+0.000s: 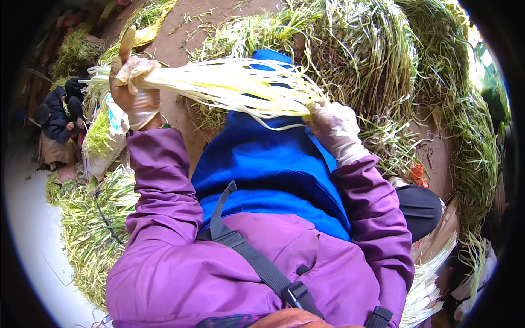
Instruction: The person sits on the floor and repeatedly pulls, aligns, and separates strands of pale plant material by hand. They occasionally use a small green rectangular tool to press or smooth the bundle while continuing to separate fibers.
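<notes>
A bundle of long, pale yellow stalks (229, 84), like blanched chives, stretches sideways above the blue apron (270, 151) on my lap. Its narrow white end sits in my left hand (137, 92), which wears a thin, stained glove; one finger points up. At the other end, my right hand (334, 123), in a pale glove, is closed around the gathered tips. Between the hands the strands spread loosely, and a few sag below the rest.
A large heap of green and withered stalks (365, 61) lies ahead to the right. Another pile (98, 221) is on my left, beside a white sack (119, 123). Pale tied bundles (426, 291) lie at lower right. A person in dark clothes (59, 117) sits at far left.
</notes>
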Demonstrator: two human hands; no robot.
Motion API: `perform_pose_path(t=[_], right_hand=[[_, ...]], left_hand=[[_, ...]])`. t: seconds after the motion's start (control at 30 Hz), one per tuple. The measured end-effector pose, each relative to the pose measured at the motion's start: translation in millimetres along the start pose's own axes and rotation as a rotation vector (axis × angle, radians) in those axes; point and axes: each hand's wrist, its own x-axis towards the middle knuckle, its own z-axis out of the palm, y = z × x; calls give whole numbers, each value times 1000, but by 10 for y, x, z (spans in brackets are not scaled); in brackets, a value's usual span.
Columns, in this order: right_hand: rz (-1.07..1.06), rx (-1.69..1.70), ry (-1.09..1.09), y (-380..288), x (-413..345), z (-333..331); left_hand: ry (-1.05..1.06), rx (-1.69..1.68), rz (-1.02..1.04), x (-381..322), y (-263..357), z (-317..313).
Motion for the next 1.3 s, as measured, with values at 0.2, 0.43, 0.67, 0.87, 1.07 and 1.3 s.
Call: perform_pose_path(t=[0.2,0.43,0.67,0.87,1.07,1.3], right_hand=[[476,-106,-583,688,-639,301],[599,507,-96,706,-321,-234],[325,521,-63,149,549,-186],[256,324,-115,327,486,3],[521,38,-144,1065,50,179],[991,10,-442,1734,-658,41]], left_hand=[[0,-23,62,-45,165,-141],[77,27,91,-127,183,-214],[51,35,72,-108,174,-153],[71,38,101,-188,265,-185],[52,12,59,-256,443,-359],[188,204,159,-375,729,-633]])
